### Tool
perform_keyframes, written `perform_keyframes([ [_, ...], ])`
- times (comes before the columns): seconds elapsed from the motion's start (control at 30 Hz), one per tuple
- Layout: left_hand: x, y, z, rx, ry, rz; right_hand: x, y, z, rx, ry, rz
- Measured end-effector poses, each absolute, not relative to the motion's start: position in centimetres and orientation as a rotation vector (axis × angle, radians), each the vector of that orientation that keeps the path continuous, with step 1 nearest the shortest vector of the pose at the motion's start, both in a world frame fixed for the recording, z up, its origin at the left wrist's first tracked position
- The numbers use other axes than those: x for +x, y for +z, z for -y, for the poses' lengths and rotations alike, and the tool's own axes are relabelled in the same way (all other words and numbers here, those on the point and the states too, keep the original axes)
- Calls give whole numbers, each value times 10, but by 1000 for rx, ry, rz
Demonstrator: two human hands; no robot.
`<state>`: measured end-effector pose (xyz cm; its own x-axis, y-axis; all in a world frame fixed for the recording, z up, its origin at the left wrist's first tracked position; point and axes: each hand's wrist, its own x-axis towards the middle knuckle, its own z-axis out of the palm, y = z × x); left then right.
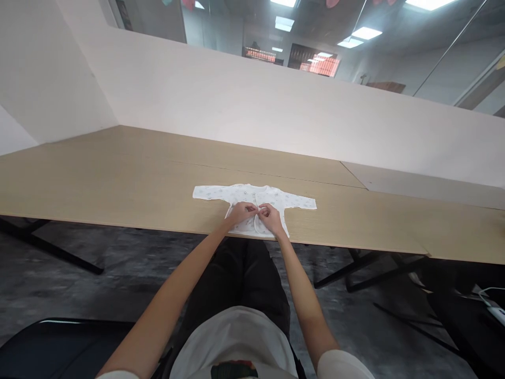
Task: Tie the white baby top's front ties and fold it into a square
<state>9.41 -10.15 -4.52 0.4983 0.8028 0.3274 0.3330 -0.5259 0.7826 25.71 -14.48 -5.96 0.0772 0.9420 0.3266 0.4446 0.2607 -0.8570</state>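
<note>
A small white baby shirt (270, 196) with a faint print lies flat near the front edge of the table, its two sleeves spread out to the sides. My left hand (243, 211) and my right hand (270, 218) meet over the middle of its front opening. The fingertips of both hands are pinched together on the cloth at the front edge, almost touching each other. Whatever small fastening may be between the fingers is hidden. Below the hands, the lower hem reaches the table edge.
The wood-coloured table (130, 179) runs along a white wall (221, 105) with a window above it. A black chair (63, 347) stands at lower left. Dark table legs (351, 271) show underneath. At lower right, a black seat (465, 321) carries a white device with a cable.
</note>
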Motion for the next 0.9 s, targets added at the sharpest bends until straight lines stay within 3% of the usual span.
perform_keyframes([
  [0.47,97,-49,97,2199,939,-1120,258,-58,145,-1405,662,1455],
  [0.9,94,-56,93,2333,901,-1283,257,-57,146,-1493,451,1686],
])
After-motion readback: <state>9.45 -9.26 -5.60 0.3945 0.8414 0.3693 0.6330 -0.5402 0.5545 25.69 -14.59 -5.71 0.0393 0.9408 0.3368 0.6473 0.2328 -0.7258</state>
